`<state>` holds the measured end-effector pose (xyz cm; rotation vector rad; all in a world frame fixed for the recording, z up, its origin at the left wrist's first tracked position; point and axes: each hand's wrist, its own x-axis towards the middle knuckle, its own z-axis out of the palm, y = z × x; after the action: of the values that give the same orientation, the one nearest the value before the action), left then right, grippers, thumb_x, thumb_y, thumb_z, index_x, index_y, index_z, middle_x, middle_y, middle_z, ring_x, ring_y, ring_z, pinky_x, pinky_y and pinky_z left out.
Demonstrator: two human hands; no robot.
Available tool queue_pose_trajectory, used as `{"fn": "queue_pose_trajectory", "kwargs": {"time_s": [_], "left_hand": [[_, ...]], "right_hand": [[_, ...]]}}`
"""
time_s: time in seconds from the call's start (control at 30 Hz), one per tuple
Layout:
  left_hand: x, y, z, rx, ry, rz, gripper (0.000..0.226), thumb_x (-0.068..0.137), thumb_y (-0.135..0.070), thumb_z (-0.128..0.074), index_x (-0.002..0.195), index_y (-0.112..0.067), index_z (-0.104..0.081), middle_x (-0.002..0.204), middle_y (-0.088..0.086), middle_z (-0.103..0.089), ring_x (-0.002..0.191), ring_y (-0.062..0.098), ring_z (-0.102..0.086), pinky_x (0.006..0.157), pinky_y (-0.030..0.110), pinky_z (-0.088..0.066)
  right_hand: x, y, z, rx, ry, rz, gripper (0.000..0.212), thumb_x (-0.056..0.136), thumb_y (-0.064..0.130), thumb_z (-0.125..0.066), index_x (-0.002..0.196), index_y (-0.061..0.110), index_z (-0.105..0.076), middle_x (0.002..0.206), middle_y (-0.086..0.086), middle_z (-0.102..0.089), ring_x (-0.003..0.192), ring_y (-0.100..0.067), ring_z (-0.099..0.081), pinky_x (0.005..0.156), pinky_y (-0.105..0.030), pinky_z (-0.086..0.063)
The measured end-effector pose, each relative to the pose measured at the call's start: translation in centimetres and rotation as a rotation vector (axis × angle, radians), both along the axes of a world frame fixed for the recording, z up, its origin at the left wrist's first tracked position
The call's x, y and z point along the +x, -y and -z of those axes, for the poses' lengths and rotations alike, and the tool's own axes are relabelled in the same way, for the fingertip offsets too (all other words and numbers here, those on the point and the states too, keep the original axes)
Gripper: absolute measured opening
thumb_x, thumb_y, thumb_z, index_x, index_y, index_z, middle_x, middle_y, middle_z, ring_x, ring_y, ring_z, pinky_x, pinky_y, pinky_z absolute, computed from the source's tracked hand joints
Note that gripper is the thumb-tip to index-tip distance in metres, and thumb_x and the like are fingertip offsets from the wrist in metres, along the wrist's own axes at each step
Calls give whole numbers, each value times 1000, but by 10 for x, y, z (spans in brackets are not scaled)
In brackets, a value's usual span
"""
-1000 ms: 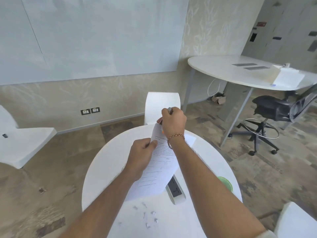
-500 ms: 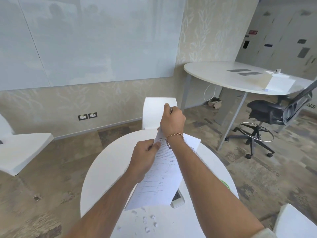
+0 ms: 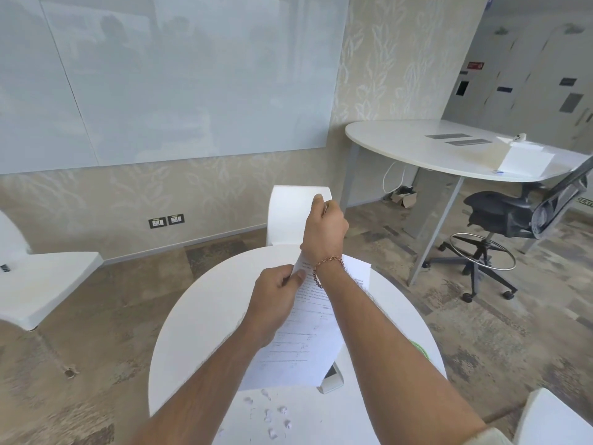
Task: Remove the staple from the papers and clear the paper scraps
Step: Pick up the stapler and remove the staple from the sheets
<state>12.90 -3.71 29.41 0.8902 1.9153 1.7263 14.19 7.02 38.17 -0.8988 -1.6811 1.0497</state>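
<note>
Printed papers [image 3: 301, 342] are held up over the round white table [image 3: 199, 316]. My left hand [image 3: 276, 300] pinches their top left corner between thumb and fingers. My right hand [image 3: 324, 229] is raised above the top edge of the papers. It is closed in a fist around a small tool that is almost wholly hidden; I cannot tell whether it touches the sheets. Several small white paper scraps [image 3: 272, 415] lie on the table near its front edge, below the papers.
A white socket box [image 3: 333, 382] sits on the table, partly under the papers. A green object [image 3: 420, 348] peeks out beside my right forearm. White chairs stand behind the table [image 3: 288, 213], at the left [image 3: 41, 277] and lower right [image 3: 558, 419]. A second table [image 3: 417, 146] and black office chair [image 3: 500, 216] are at the right.
My right hand has risen from the papers' top corner to above their edge. My left hand keeps its pinch and the sheets hang a little higher.
</note>
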Motion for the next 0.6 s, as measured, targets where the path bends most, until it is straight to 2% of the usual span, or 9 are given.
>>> {"fn": "queue_pose_trajectory", "kwargs": {"time_s": [0.07,0.1,0.17,0.23,0.37,0.5,0.6], "left_hand": [[1,1,-5,-7,21,-10,48,86,-52,-55,86,-6,-66,92,24,-70,72,32,-65,72,50,-54],[2,2,-8,-7,39,-13,43,89,-47,-55,87,-7,-68,92,22,-72,78,40,-69,77,56,-56],[3,4,-12,7,83,-6,35,94,-38,-56,90,-7,-71,94,21,-74,90,45,-69,84,59,-55],[3,6,-14,23,141,0,28,100,-27,-56,92,-7,-74,96,20,-76,93,44,-70,86,58,-55],[4,9,-19,21,192,-10,26,101,-20,-55,93,-8,-77,95,16,-78,93,40,-72,88,57,-56],[-1,7,-15,1,173,-14,25,101,-23,-56,93,-11,-78,94,11,-78,94,40,-72,90,59,-54],[-5,7,-15,-18,158,-20,25,100,-25,-57,92,-15,-78,93,9,-78,94,40,-72,91,60,-53]], "right_hand": [[0,-3,1,-61,-4,-41,48,93,57,-38,71,14,-39,61,0,-53,59,-29,-59,63,-50,-58],[1,-4,0,-85,-8,-65,49,92,59,-38,76,14,-45,65,-3,-60,61,-27,-65,65,-47,-58],[3,-6,-3,-123,-25,-87,48,95,58,-38,86,12,-51,71,-11,-69,53,-14,-66,60,-37,-55],[5,-10,-6,-140,-54,-71,46,98,53,-37,88,11,-51,74,-16,-70,47,-11,-62,52,-29,-48],[7,-17,-9,-165,-111,-29,44,98,50,-38,91,8,-50,75,-19,-68,52,-26,-66,39,-23,-43],[10,-18,-6,-98,-116,-57,27,95,36,-50,88,10,-50,76,-24,-66,48,-24,-62,40,-25,-45],[14,-15,-4,-30,-159,-74,15,98,27,-48,94,13,-49,69,-24,-65,46,-26,-63,40,-30,-49]]}}
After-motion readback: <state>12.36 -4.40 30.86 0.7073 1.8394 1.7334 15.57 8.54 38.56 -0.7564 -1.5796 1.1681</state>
